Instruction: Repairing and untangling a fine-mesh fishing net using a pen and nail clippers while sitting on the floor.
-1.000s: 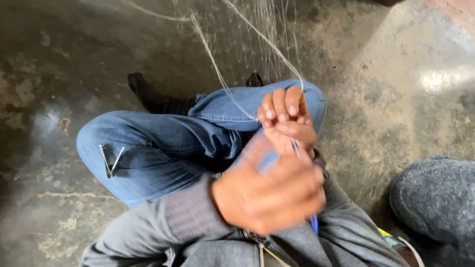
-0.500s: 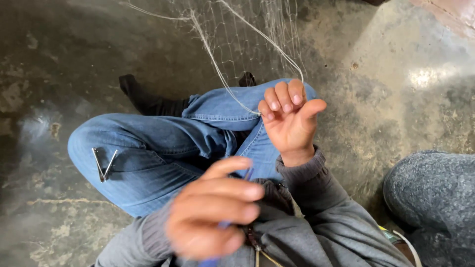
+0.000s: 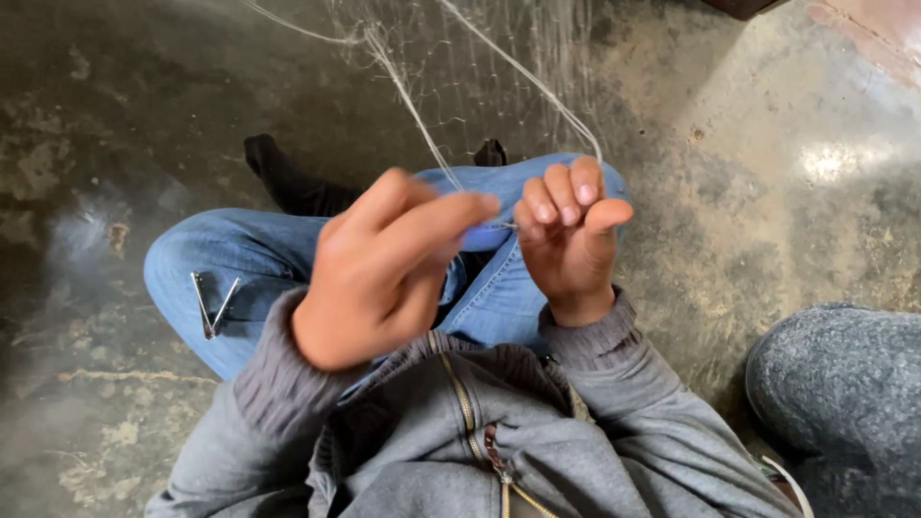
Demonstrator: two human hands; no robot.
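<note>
Where half a second ago the left hand (image 3: 384,273) hung low and blurred over the grey jacket (image 3: 480,451), it has now risen to the level of the right hand (image 3: 568,240) and sits just beside it above the blue jeans (image 3: 259,269). Its fingers are pressed together and pointed toward the right hand, pinching a small blue tool (image 3: 483,236) of which only a short piece shows past the fingertips; the tool's long axis runs roughly level, left to right, its tip aimed at the right hand's fingers. The right hand has stayed over the raised knee, fingers curled and close together, thumb up, pinching the pale cord (image 3: 537,86) where it ends. From there the cord runs up and away to the left, toward the top edge of the view, and a second strand crosses from the upper left down toward the hands. Both belong to the thin net (image 3: 460,86) stretched over the concrete floor (image 3: 767,144) beyond the knees. A metal clip (image 3: 213,305) lies on the left thigh, and a grey felt shape (image 3: 844,384) sits at the right edge.
</note>
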